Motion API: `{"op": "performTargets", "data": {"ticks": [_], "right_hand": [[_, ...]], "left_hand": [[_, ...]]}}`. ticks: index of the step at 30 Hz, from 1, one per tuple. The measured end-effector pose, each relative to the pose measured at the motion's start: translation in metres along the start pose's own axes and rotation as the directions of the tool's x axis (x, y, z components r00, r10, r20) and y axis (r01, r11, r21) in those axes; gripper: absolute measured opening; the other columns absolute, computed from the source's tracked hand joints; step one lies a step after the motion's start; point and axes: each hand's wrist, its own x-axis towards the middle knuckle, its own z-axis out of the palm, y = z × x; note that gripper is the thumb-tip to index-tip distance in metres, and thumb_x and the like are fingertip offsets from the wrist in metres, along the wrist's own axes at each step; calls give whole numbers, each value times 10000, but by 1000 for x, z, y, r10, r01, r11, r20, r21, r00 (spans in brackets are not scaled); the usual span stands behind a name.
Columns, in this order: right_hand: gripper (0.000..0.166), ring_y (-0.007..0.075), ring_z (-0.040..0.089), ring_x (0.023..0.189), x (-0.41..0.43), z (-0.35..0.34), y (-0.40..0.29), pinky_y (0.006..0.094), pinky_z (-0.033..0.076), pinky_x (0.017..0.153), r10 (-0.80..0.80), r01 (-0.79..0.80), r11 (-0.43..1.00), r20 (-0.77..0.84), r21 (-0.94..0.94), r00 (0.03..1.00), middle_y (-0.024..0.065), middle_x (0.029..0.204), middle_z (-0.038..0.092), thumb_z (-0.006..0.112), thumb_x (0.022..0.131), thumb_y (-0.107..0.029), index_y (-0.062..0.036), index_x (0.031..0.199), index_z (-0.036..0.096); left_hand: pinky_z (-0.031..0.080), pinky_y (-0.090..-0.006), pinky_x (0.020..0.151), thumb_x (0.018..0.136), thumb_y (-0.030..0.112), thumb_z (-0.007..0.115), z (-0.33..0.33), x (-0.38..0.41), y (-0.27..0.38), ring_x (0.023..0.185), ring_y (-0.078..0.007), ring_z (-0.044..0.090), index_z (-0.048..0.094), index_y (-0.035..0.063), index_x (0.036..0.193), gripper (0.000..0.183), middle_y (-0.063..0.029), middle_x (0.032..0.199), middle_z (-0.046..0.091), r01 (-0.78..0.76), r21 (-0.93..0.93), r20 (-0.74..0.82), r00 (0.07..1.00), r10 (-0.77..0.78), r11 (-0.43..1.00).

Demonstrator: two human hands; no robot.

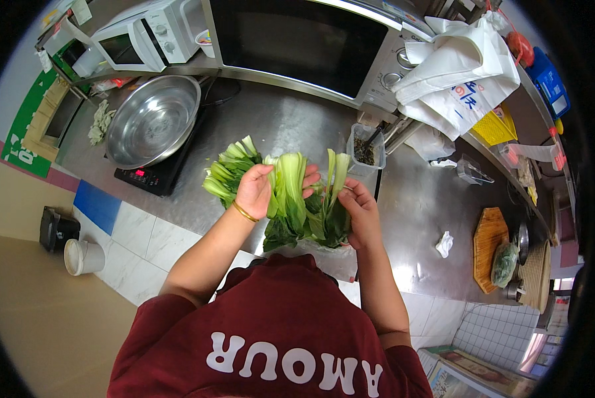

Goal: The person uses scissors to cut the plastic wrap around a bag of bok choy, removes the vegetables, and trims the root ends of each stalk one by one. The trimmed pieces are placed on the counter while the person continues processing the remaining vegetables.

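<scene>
Both hands are over the steel counter, in front of my body. My left hand (pixel 255 191), with a gold bangle at the wrist, cups a bunch of bok choy (pixel 288 184) from its left side; some fingertips show at the bunch's right. My right hand (pixel 361 209) pinches separate bok choy stalks (pixel 338 174) between thumb and fingers. A pile of bok choy (pixel 225 174) lies on the counter just left of my left hand. Under the held greens, a clear plastic bag (pixel 332 253) shows in part near the counter's front edge.
A steel basin (pixel 153 122) sits on an induction cooker (pixel 145 178) at left. A clear tub (pixel 366 149) with dark contents stands beyond my right hand. Crumpled white tissue (pixel 444 244) and a wooden board (pixel 487 248) lie at right. A large oven (pixel 302 42) is behind.
</scene>
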Motion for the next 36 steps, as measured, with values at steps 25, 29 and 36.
{"op": "performTargets", "data": {"ticks": [25,29,36], "right_hand": [[205,265,609,913,4,51,23,318,474,814,-403,461,242,344,-854,848,174,1026,624,539,861,-8,40,1055,582],[243,369,585,998,-3,53,44,398,462,866,-300,495,278,415,-823,859,215,1083,607,548,870,-49,18,1099,597],[149,269,626,880,-35,-11,71,321,479,791,-337,360,329,247,-873,908,152,953,648,557,867,-30,-2,988,639]], "left_hand": [[293,-450,1080,875,383,495,-14,-16,-22,1274,-315,412,378,23,1363,618,-197,1404,393,-108,156,-144,981,130,982],[464,-402,915,878,175,602,-67,-19,-35,1044,-276,577,560,54,1178,327,-127,1101,618,-146,359,-434,848,303,922],[531,-407,703,823,136,685,-120,-30,36,780,-218,630,591,67,1015,224,-80,857,644,-480,293,-706,475,526,827]]}}
